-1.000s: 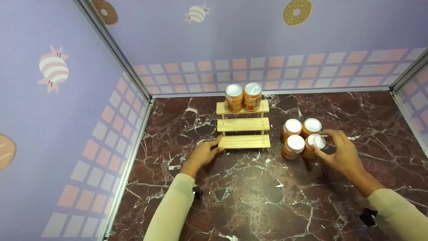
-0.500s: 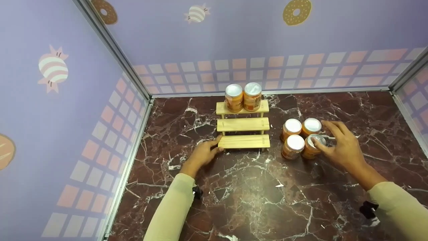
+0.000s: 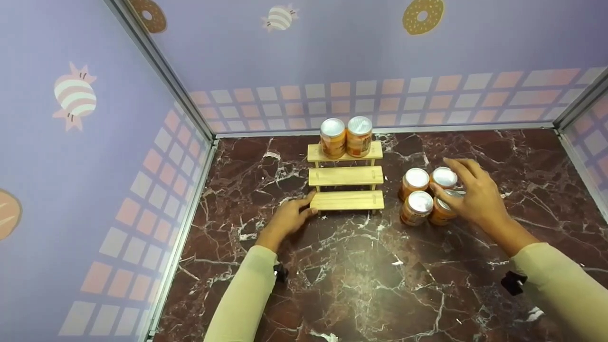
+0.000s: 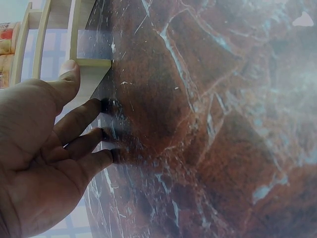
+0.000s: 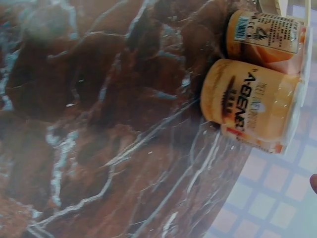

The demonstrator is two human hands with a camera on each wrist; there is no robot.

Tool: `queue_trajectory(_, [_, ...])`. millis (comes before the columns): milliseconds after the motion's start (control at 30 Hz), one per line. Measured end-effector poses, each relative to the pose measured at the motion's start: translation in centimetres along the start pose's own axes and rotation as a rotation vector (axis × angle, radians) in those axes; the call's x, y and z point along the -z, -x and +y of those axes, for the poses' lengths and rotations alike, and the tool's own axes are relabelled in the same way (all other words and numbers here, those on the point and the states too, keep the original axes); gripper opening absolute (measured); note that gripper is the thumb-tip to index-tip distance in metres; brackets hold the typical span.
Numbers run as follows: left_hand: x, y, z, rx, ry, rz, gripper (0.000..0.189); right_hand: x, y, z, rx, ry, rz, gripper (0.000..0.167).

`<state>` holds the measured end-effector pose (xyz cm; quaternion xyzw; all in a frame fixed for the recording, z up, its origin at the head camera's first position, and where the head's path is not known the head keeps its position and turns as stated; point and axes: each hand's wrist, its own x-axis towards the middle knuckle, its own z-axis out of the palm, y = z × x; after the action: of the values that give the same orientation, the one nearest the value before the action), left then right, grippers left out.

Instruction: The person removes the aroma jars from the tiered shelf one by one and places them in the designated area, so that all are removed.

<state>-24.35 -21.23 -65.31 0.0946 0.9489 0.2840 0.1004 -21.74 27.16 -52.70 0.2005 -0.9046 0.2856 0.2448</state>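
Observation:
A three-step wooden stand [image 3: 346, 176] has two orange cans with silvery lids [image 3: 346, 137] on its top step. At the left end of the lowest step is my left hand [image 3: 287, 218], with the thumb touching the step's edge [image 4: 74, 29]. Its other fingers [image 4: 81, 119] reach loosely to the tabletop beside the stand. To the right of the stand, several more orange cans [image 3: 417, 209] are grouped upright on the table. Over the right-hand cans hovers my right hand [image 3: 479, 197], thumb and fingers spread, partly covering the front right can [image 3: 441, 216].
The table [image 3: 351, 285] is dark red marbled stone. Behind it rises a lilac wall [image 3: 332, 57] with printed squares and sweets. Another printed wall [image 3: 118, 190] borders the left side. In the right wrist view, printed labels show on the can [image 5: 247, 99].
My right hand has moved up and left, from the right side of the front right can to over the right-hand cans. The left hand, stand and cans stay where they were.

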Motion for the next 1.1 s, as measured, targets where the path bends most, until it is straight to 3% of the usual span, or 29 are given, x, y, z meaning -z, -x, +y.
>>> queue_trajectory(367, [-0.3,-0.5,-0.6,-0.013,-0.026,-0.024,0.069,-1.4,-2.0,-1.4,0.027,-0.021,-0.017,0.066])
queue_trajectory(1100, [-0.4,-0.6,-0.8,-0.007,-0.037,-0.019,0.069,-3.7,-4.4,-2.9,-0.034,-0.054,-0.078,0.071])
